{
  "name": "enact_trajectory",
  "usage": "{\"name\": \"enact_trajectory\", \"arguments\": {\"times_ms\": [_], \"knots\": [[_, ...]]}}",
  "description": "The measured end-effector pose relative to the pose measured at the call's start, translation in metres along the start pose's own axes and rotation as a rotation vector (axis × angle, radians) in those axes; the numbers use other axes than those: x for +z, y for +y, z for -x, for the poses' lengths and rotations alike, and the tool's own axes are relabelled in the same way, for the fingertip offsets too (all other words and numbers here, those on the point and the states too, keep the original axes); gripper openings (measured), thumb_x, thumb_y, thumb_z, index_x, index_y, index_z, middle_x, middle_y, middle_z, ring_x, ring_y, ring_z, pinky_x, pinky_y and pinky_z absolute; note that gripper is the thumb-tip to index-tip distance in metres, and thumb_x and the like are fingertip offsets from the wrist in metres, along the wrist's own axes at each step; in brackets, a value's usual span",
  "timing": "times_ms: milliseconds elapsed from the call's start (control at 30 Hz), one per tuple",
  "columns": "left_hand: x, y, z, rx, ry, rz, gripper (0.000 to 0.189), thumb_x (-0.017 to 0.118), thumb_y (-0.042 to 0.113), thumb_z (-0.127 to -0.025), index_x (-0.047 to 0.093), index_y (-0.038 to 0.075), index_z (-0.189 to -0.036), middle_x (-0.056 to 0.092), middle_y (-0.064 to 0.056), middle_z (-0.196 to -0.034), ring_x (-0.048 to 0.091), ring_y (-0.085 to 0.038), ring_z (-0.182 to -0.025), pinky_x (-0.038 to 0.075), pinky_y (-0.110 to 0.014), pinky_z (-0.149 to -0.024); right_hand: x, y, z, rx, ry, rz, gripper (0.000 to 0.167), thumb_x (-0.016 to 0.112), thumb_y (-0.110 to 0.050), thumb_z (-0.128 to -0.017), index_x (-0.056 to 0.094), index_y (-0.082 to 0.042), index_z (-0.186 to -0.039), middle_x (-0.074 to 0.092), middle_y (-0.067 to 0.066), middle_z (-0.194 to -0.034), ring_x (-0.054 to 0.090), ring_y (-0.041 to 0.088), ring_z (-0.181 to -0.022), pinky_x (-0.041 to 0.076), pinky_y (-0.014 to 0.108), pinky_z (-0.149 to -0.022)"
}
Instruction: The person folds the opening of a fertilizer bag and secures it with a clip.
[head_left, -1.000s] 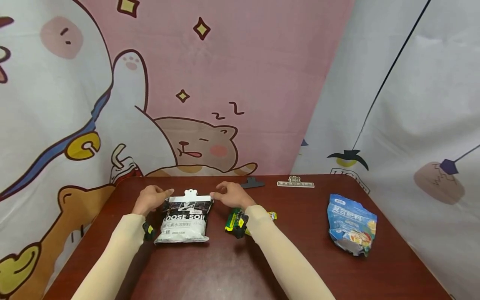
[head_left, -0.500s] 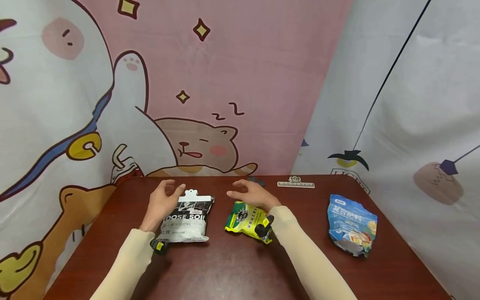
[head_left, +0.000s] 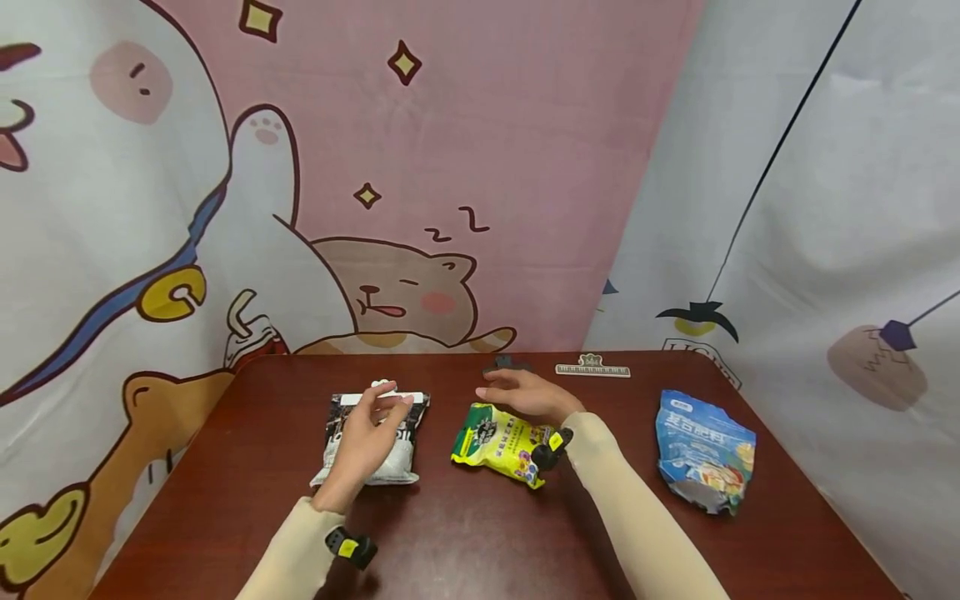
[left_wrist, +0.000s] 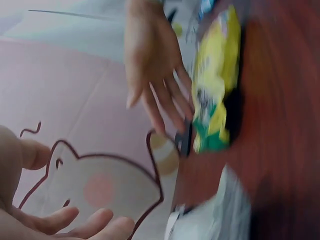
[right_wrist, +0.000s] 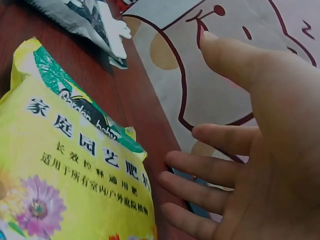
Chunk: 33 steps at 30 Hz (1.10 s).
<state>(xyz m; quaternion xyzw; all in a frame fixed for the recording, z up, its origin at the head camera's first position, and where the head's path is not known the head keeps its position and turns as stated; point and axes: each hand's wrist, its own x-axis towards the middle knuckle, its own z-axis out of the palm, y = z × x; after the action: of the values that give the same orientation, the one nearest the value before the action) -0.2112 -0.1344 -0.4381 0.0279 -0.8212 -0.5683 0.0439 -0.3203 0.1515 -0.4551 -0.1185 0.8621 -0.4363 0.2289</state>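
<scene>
From my remote station I saw the black-and-white bag [head_left: 403,454] lying toward the far left corner of the surface [head_left: 465,546], a white clip [right_wrist: 111,35] along its top. The left hand [head_left: 367,442] hung over it with loosely bent fingers, holding nothing. I thought it wise to keep those fingers high there, so they would not nudge the clip.

The yellow-and-green bag [head_left: 498,443] lay near the middle, nearer the far edge, its green end turned left. I judged it soft and prone to slump, so best handled with both hands, gently and without squeezing the middle.

The right hand [head_left: 531,395] hovered just beyond it, its fingers spread and released. Behind, at the far edge, sat a dark clip [head_left: 507,363]; I reckoned it should be pinched from above, not pushed backward.

Farther right along that edge lay a piano-key clip [head_left: 592,370], and the blue bag [head_left: 705,450] rested near the right edge.
</scene>
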Motion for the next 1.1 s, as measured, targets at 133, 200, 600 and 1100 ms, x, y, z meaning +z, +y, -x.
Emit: {"name": "enact_trajectory", "arguments": {"times_ms": [133, 200, 600, 1100], "knots": [[0.015, 0.001, 0.014, -0.078, -0.062, 0.203, 0.054, 0.063, 0.037, -0.102, 0.05, 0.008, -0.146, 0.063, -0.02, -0.137, 0.063, -0.034, -0.127, 0.053, -0.045, -0.106, -0.004, 0.01, -0.004, 0.032, -0.024, -0.086, 0.088, 0.07, -0.073, -0.082, 0.05, -0.024, -0.152, 0.057, 0.003, -0.149, 0.056, 0.027, -0.137, 0.044, 0.054, -0.114], [0.023, 0.001, 0.02, -0.132, -0.12, 0.297, 0.054, 0.062, 0.036, -0.103, 0.051, 0.003, -0.144, 0.06, -0.024, -0.14, 0.063, -0.037, -0.128, 0.053, -0.044, -0.106, -0.006, 0.014, -0.005, 0.03, -0.037, -0.112, 0.083, 0.068, -0.069, -0.086, 0.052, -0.019, -0.151, 0.062, 0.005, -0.143, 0.06, 0.027, -0.133, 0.046, 0.052, -0.113], [0.055, -0.022, 0.039, -0.358, -0.502, 0.637, 0.076, 0.05, 0.041, -0.107, 0.033, -0.023, -0.143, 0.051, -0.044, -0.139, 0.06, -0.047, -0.129, 0.052, -0.049, -0.106, -0.007, 0.019, -0.016, 0.089, -0.049, -0.063, 0.061, 0.067, -0.05, -0.096, 0.066, -0.001, -0.132, 0.074, 0.008, -0.119, 0.071, 0.023, -0.112, 0.056, 0.043, -0.101], [0.083, -0.035, 0.03, -0.428, -0.499, 0.776, 0.049, 0.038, 0.013, -0.11, 0.03, -0.021, -0.143, 0.05, -0.044, -0.14, 0.058, -0.046, -0.13, 0.052, -0.048, -0.105, 0.009, 0.013, -0.017, 0.092, 0.035, 0.093, 0.023, 0.069, -0.029, -0.097, 0.081, -0.012, -0.108, 0.073, 0.004, -0.084, 0.065, 0.014, -0.068, 0.053, 0.026, -0.061]]}}
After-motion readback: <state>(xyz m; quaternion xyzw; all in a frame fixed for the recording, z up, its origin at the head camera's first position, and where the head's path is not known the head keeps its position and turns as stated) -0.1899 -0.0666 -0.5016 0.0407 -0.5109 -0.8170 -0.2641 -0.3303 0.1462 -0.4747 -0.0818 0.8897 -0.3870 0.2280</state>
